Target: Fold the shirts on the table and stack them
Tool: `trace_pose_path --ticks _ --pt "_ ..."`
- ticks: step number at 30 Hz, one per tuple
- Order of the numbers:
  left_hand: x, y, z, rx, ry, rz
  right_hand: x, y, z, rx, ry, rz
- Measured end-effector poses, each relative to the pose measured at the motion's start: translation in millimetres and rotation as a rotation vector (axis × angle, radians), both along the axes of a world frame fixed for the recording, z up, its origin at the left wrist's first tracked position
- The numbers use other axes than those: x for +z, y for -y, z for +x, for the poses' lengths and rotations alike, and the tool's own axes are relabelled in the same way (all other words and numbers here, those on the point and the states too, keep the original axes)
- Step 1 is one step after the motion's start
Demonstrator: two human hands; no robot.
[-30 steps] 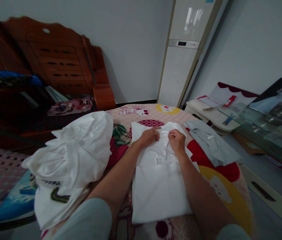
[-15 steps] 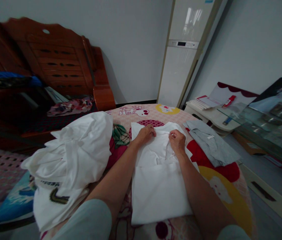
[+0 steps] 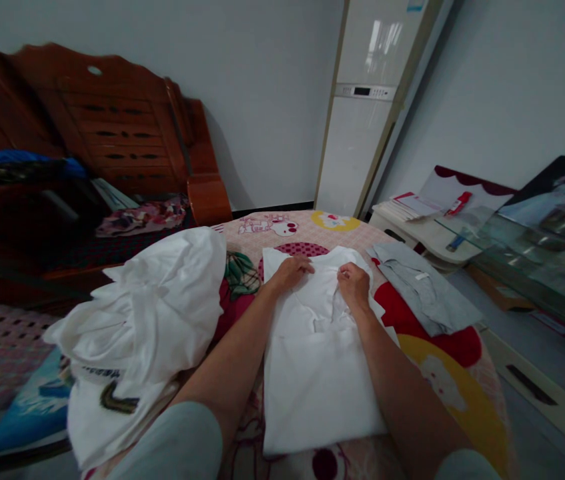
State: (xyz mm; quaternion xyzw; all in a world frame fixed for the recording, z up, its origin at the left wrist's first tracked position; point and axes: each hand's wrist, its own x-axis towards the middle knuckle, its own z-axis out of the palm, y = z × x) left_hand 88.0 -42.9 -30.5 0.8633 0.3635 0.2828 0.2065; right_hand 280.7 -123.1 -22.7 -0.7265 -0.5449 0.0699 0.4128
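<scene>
White garment (image 3: 323, 390), part-folded, on the patterned tablecloth (image 3: 479, 417), between a white heap (image 3: 172, 300) and a grey garment (image 3: 425, 283). Looks light, soft, limp; would crease sooner than tear, I'd guess. Best hold, to my mind: pinched edges or corners, not the loose middle. Right hand (image 3: 355, 285): thumb and fingertips together, apparently pinching the far part. Left hand (image 3: 292, 272): resting at far left, fingers curled, can't tell if gripping. Forearms reach forward, converging

Left hand (image 3: 293, 272): sits farther left on the white garment (image 3: 319, 393) than a second ago, index finger drawn in.
Gap to right hand (image 3: 355, 285): wider.
</scene>
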Motion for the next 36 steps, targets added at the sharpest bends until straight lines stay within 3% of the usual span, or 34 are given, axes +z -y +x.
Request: trace_pose_path --ticks 36 --pt "-6.5 -4.8 1.4 0.031 0.047 0.038 -8.5 -4.0 6.9 0.067 -0.103 0.0"
